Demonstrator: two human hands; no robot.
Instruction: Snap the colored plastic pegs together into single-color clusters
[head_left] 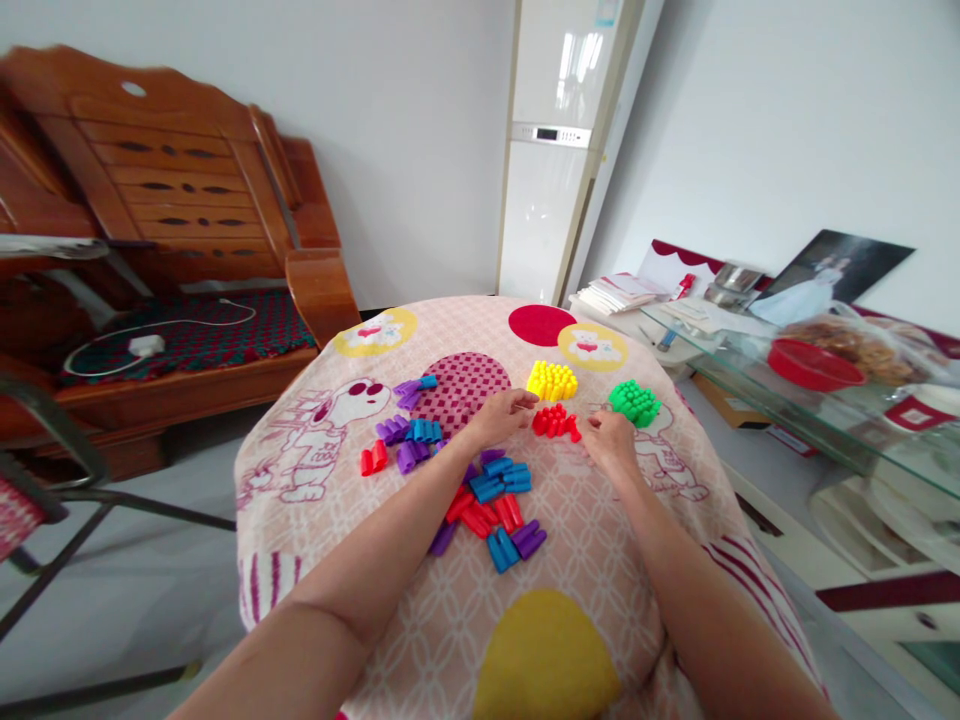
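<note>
My left hand (501,416) reaches over the table from the left, its fingers loosely bent and apart at the left side of a cluster of red plastic blocks (553,421). No block shows in it. My right hand (611,443) is at the cluster's right side, fingertips closed on a red block (574,432) at its edge. Just behind stands a cluster of yellow blocks (552,381); a green cluster (634,402) lies beyond my right hand. Loose blue blocks (501,479), purple blocks (529,539) and red blocks (373,459) are scattered around my left forearm, which hides some of them.
A patterned cloth (585,600) covers the round table. On the right, a glass-topped cabinet (750,370) holds a red bowl (816,364), papers (616,293) and a photo. A wooden bench (180,200) stands at left, a tall white cabinet-like unit (547,210) behind.
</note>
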